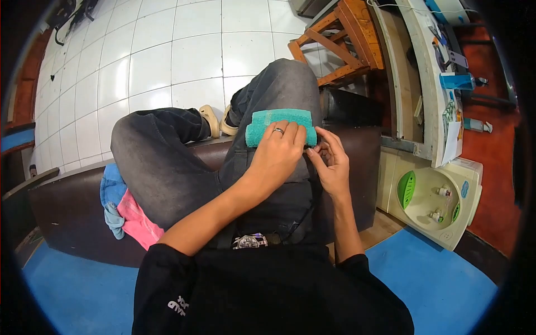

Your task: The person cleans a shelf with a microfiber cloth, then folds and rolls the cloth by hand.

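Note:
A rolled or folded teal towel (279, 116) lies across my raised thigh, over the dark jeans (279, 84). My left hand (279, 152), with a ring on one finger, rests on top of the towel, its fingers pressed down on the cloth. At the towel's right end is my right hand (333, 164), thumb and fingers curved towards its edge; what the fingertips grip, if anything, is too small to tell. Pink cloth (137, 218) and blue cloth (113, 187) lie beside my other leg on the brown bench (78, 218).
A wooden chair (352, 42) stands at the upper right, beside a counter (424, 72) holding a blue bottle (458, 81). A cream water dispenser (430, 201) is at the right. White floor tiles (195, 50) lie ahead.

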Available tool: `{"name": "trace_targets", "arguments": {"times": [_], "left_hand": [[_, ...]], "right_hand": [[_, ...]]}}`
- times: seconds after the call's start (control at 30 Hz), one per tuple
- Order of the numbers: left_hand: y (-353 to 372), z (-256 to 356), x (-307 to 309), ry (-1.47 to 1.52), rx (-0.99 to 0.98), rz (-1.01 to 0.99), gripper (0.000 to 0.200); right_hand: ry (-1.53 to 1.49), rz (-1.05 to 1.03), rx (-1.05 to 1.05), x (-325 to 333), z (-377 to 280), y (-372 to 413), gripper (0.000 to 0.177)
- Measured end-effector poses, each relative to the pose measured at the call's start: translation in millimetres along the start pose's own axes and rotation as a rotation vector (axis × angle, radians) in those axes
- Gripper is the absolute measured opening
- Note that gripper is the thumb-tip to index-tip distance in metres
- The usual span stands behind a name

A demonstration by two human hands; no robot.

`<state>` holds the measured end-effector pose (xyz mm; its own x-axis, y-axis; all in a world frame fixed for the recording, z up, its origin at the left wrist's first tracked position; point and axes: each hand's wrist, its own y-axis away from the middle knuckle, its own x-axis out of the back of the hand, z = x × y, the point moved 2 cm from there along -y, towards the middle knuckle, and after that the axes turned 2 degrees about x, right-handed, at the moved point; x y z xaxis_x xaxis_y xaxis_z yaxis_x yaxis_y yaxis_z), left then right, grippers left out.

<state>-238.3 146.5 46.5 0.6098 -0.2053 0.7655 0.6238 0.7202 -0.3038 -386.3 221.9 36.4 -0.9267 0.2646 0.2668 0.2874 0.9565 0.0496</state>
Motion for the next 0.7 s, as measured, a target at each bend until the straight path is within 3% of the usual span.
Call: {"name": "trace_targets", "arguments": {"times": [0.17,0.27,0.37,0.47,0.53,0.7], "left_hand": [[9.7,3.5,5.6,0.087,0.064,-0.083,0.017],[20.7,5.9,9.2,0.177,0.108,-0.129,0.014],[28.7,12.0,10.5,0.199,0.164,-0.195,0.013],[29.3,15.8,9.3,0.177,0.207,-0.106,0.015],[24.2,14.1,8.5,-0.057,0.155,-0.034,0.017],[14.9,4.6,5.8,-0.034,0.140,0.009,0.019]], "right_hand": [[0.008,0.014,0.011,1.5,-7.8,3.1,0.042],[0.166,-0.082,0.048,4.9,-14.7,7.9,0.030],[0.213,-0.153,0.028,5.1,-22.5,13.2,0.031],[0.239,-0.103,0.025,0.9,-22.8,10.3,0.029],[0.253,-0.074,0.036,-1.3,-21.4,7.9,0.029],[0.269,-0.023,-0.077,-6.6,-19.9,1.6,0.019]]}}
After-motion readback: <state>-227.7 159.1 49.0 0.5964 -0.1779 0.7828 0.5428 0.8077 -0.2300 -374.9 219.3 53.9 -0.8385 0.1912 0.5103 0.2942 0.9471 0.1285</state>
